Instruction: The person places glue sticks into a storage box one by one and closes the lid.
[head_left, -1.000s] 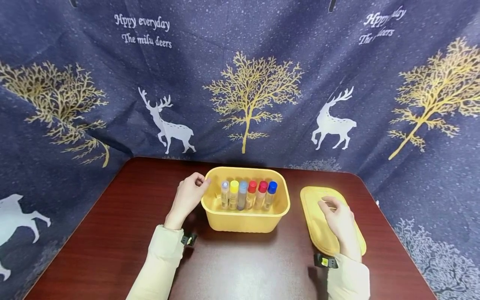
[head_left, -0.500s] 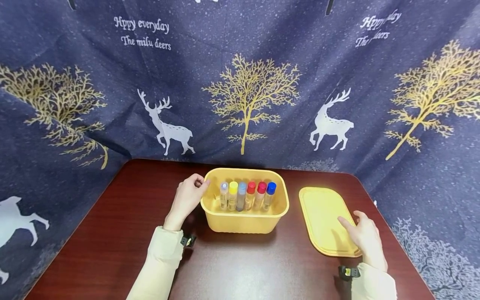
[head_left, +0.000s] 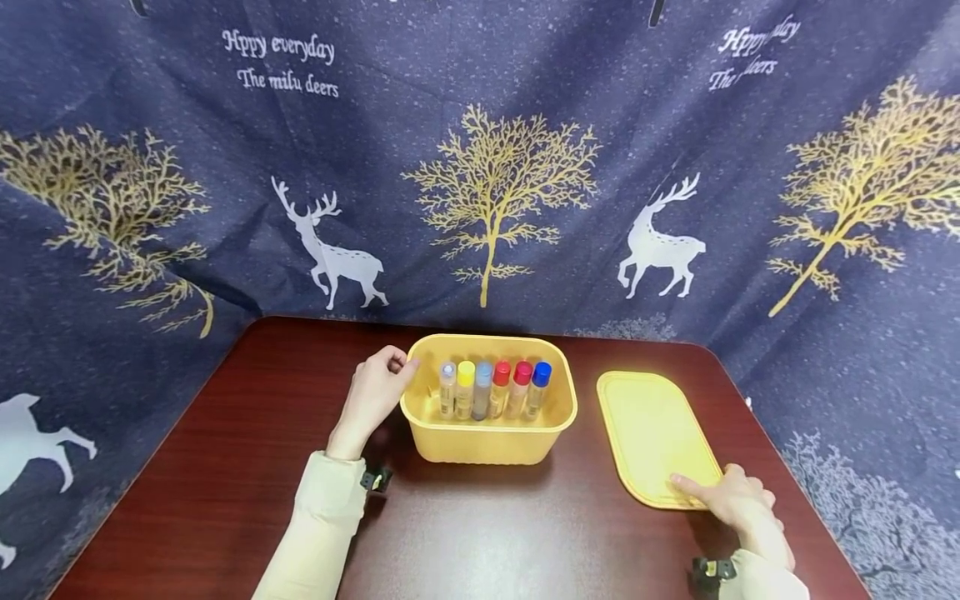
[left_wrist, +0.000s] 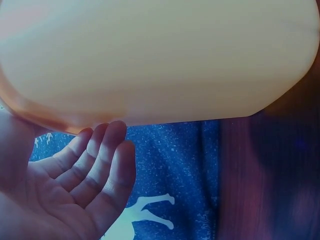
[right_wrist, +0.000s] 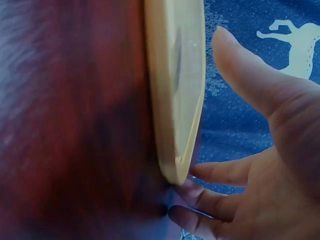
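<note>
In the head view a yellow plastic box (head_left: 487, 446) stands on the table, holding a row of upright glue-stick-like tubes (head_left: 482, 392) with clear bodies and coloured caps. My left hand (head_left: 372, 389) pinches its left rim, thumb over the edge. From the left wrist, curled fingers (left_wrist: 107, 160) meet the outer wall of the box (left_wrist: 165, 65). To the right lies a flat yellow lid (head_left: 652, 433). At its near right corner is my right hand (head_left: 742, 504), thumb stretched above the lid. In the right wrist view the fingertips are right at the lid's edge (right_wrist: 167, 100), thumb apart.
The dark red-brown table (head_left: 480, 533) ends at the back against a blue cloth (head_left: 390, 117) printed with white deer and golden trees. Each wrist wears a small black camera, such as the right one (head_left: 712, 573).
My right hand has moved from over the lid rightward and toward me to its near right corner, then lower. The left hand stays on the box rim.
</note>
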